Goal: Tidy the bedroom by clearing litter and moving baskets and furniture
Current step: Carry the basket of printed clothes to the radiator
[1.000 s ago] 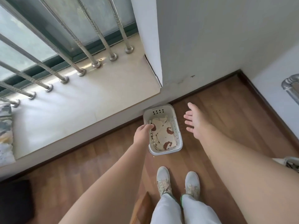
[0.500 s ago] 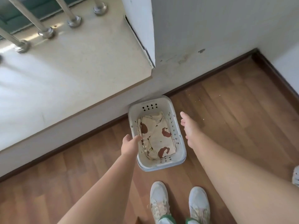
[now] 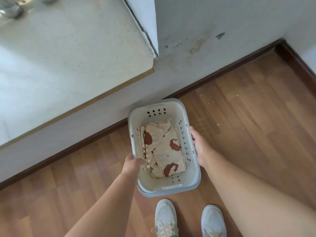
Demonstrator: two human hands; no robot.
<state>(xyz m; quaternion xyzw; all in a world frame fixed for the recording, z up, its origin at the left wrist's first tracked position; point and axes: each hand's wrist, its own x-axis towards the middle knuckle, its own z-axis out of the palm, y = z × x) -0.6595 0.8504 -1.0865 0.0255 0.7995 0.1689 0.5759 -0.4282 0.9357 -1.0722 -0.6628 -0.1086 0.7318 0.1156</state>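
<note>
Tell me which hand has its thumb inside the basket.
The left hand: its thumb hooks over the basket rim. The right hand stays outside the opposite wall.

White perforated plastic basket (image 3: 172, 189), upright on wood floor by the skirting, folded cream brown-patterned cloth (image 3: 165, 151) inside

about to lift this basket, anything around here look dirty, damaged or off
Yes. Pale crumbs lie scattered on the wood floor right of the basket. The wall above the skirting is scuffed and stained, and the sill's edge by the corner looks chipped. The cloth in the basket lies rumpled.
</note>
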